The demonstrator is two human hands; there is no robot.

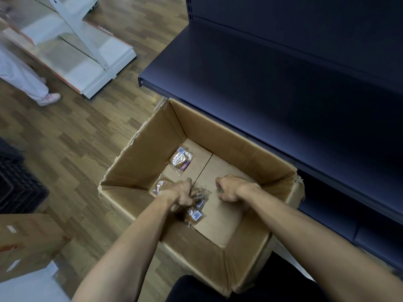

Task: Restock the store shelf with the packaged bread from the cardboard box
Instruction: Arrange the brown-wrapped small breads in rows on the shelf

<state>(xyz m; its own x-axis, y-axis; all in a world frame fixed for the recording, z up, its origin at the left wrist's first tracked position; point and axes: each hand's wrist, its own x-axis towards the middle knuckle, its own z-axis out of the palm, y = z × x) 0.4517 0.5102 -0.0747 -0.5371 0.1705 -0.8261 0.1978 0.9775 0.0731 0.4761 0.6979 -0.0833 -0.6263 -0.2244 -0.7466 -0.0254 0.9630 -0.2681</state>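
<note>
Bread packets point(197, 205) lie bunched at the bottom of the cardboard box point(139, 158), at six o'clock from the dark shelf point(250, 83); the left hand point(182, 192) grasps them, while the right hand point(231, 188) is clenched on nothing I can see. Best gather the bunch firmly, lift it straight over the box wall, and leave the lone packet point(181, 159) at eleven o'clock for later.

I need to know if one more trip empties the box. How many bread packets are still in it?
At least 3: one loose packet at the far-left of the box floor, one under the left hand, and a bunch it grips, count unclear. The right hand is curled, apparently empty.
</note>
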